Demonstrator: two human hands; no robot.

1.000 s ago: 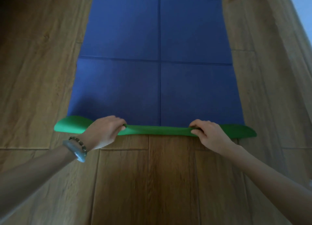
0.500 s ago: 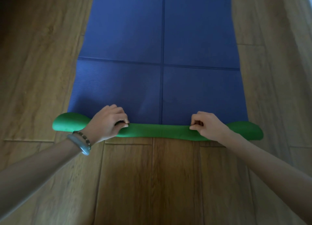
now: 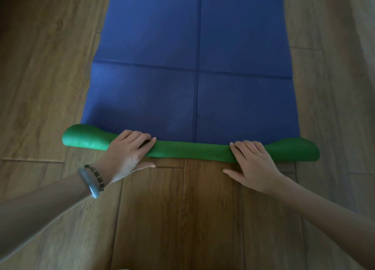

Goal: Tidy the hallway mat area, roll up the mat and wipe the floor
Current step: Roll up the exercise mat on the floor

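First turn of the mat's near edge

The left hand (image 3: 129, 152) and right hand (image 3: 252, 160) press curled fingers over the mat (image 3: 194, 99), whose green roll lies on the floor (image 3: 172, 209); its looser, bulging ends could make it roll unevenly.

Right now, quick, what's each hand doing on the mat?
Left hand: fingers curled over the green rolled edge of the mat, gripping it.
Right hand: fingers curled over the same roll, gripping it.
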